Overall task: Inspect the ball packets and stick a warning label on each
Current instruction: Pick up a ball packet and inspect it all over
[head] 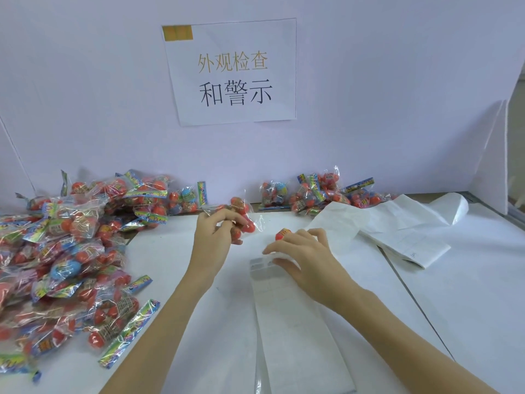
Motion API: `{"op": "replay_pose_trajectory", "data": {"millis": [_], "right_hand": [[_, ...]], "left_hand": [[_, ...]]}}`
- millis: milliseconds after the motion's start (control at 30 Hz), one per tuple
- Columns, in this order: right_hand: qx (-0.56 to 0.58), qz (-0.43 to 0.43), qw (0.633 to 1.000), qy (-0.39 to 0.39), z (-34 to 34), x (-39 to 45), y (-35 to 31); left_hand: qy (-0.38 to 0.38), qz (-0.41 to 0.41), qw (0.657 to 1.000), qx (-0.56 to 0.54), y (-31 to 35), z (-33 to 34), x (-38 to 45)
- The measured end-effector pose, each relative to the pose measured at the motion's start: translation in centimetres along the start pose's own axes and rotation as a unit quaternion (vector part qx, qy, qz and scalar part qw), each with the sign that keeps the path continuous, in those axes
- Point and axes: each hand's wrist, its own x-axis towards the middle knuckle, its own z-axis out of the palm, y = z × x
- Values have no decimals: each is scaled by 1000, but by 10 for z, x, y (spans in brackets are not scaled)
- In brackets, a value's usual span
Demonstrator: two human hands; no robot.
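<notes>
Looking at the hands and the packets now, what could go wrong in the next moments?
1. The left hand holds the ball packet only by its loose clear wrap, so it may slip.
2. The right hand picks at the label sheet; a label could tear or curl.
3. The big pile sits close, so finished and unfinished packets may mix.

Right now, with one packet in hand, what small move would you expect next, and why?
Probably the right hand peels a label off the label sheet under its fingertips, because the left hand already holds a ball packet up just beside it, apparently awaiting its sticker.
</notes>
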Motion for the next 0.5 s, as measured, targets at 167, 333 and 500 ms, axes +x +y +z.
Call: {"op": "replay_pose_trajectory", "data": {"millis": [167,333,500], "right_hand": [[127,112,985,19,-13,3,15],[160,154,975,-9,-22,0,26],[108,121,987,-10,-16,-1,28]], "left_hand": [[-107,-1,994,6,-3,7,-3],[-174,-26,976,130,-14,13,-11],[-139,-23,982,123,-21,22,-15]]}}
